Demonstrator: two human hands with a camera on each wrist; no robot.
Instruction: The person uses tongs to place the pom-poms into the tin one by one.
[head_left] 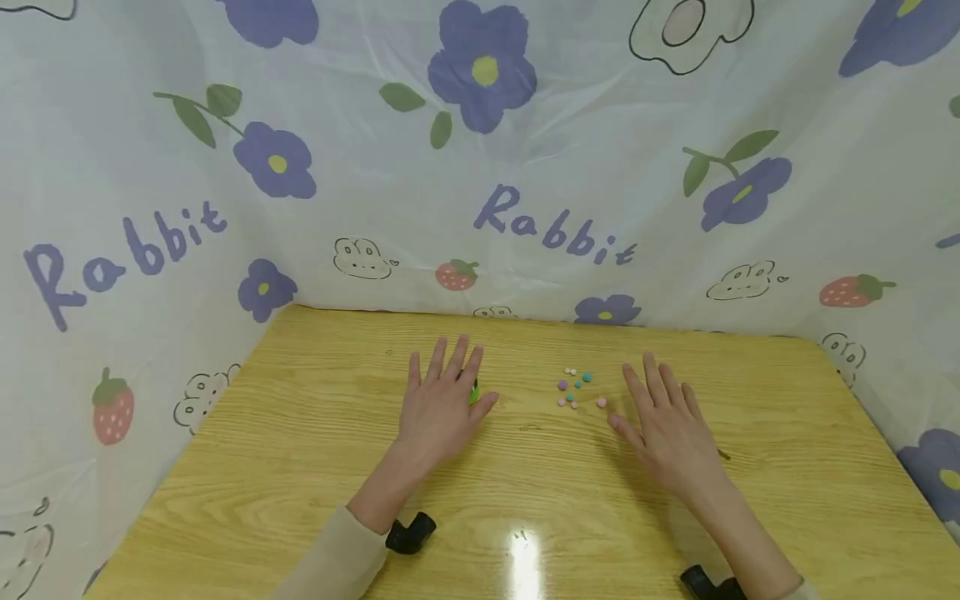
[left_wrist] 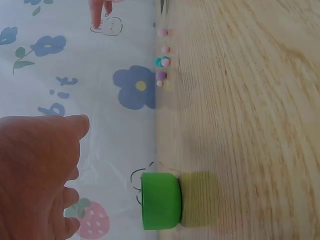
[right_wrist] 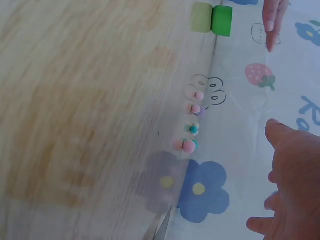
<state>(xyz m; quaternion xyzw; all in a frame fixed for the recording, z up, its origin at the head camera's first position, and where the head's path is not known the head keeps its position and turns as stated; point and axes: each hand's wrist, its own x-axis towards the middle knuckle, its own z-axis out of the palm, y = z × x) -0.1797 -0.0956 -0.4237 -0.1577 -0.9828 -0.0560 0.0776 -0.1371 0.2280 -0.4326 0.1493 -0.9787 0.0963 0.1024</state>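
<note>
Hands both released, nothing held: left hand [head_left: 441,412] and right hand [head_left: 667,429] hover above worktop [head_left: 262,483], fingers extended, backs up. Green container [left_wrist: 161,201] sits on worktop by left hand, apart from it; head view shows only a sliver past the fingers. Can't see inside. Beads [head_left: 578,384] lie loose between the 2 hands, right hand nearer: 9 visible from head, 3 pink, 3 teal, 2 whitish, 1 purple. Pointed grey item [right_wrist: 161,229] near right hand, mostly hidden by it from head; can't tell what it is. Black unit [head_left: 411,533] at left wrist. Flower-print cloth [head_left: 570,158] behind worktop.
</note>
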